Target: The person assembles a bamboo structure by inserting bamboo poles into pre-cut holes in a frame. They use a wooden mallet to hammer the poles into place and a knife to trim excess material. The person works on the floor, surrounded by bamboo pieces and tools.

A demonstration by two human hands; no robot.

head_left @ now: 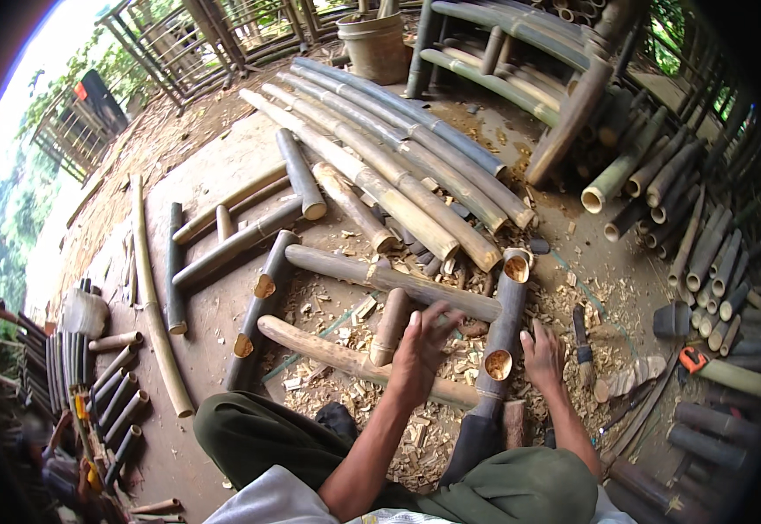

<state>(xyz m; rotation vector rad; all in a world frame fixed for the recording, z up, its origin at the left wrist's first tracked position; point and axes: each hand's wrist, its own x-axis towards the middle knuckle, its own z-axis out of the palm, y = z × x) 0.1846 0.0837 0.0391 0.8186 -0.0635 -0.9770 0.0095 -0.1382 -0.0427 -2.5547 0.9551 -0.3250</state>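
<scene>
In front of me lies a bamboo frame. A dark bamboo post with two cut holes stands at its right end, joined by an upper rail and a paler lower rail. A short bamboo strut bridges the two rails. My left hand hovers over the rails beside the strut, fingers apart and slightly blurred, holding nothing. Just right of the post is my right hand, its thumb and fingers loosely apart and empty. Another notched bamboo post lies at the rails' left ends, apart from them.
Wood chips cover the ground around my feet. A similar bamboo frame and long bamboo poles lie beyond. Stacked bamboo lengths fill the right side. A chisel-like tool and an orange-handled tool lie there too.
</scene>
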